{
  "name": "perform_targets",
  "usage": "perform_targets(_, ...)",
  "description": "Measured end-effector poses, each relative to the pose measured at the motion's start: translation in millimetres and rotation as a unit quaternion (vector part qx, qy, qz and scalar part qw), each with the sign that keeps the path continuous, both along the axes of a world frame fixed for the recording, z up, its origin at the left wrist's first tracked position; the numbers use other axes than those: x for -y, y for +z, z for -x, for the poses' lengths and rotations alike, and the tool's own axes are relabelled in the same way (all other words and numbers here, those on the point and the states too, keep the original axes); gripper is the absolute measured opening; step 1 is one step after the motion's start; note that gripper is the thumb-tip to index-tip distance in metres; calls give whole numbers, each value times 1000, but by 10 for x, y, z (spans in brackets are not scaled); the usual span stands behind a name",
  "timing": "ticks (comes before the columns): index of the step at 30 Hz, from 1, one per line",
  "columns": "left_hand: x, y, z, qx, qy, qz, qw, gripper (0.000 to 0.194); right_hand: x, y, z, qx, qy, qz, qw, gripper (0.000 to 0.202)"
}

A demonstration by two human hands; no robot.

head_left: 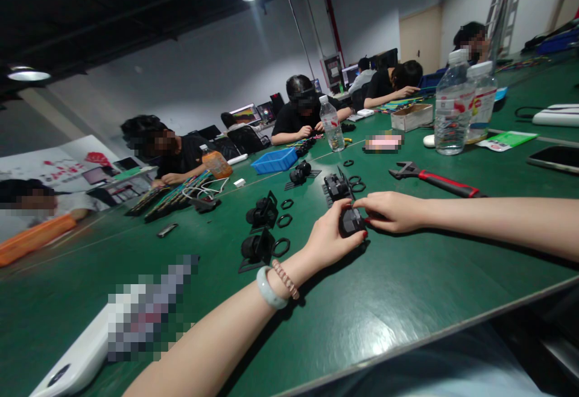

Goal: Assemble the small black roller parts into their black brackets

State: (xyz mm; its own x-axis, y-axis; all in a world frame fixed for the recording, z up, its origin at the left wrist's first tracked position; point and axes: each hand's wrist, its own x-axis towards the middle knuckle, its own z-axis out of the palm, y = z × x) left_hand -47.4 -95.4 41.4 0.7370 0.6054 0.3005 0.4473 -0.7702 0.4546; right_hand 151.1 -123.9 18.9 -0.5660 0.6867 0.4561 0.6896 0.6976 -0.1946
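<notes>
A small black plastic part [351, 222] is gripped by my left hand [329, 232], its thumb in front and its fingers behind, low over the green table. The fingers of my right hand [394, 211] are curled against the right side of that part. Just behind it sits another black part [337, 186] with black rings [357, 184] alongside. To the left lie more black fittings with square plates, a near one [257, 248] and one behind it [261, 211], beside black nut-like rings [281, 246]. A further black fitting [300, 173] lies farther back.
An adjustable wrench [436, 181] with red-black handle lies beyond my right forearm. Water bottles [452, 107], a small box [411, 117] and a phone [555, 158] are farther right. A blue tray [274, 160] and orange bottle [216, 163] stand back left. Several people sit across the table [398, 300].
</notes>
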Motion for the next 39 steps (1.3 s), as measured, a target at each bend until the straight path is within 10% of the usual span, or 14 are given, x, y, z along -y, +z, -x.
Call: perform_targets(39, -23, -20, 7, -5, -10, -9, 1000, 56, 5, 20, 4, 27, -11, 4, 1000, 37)
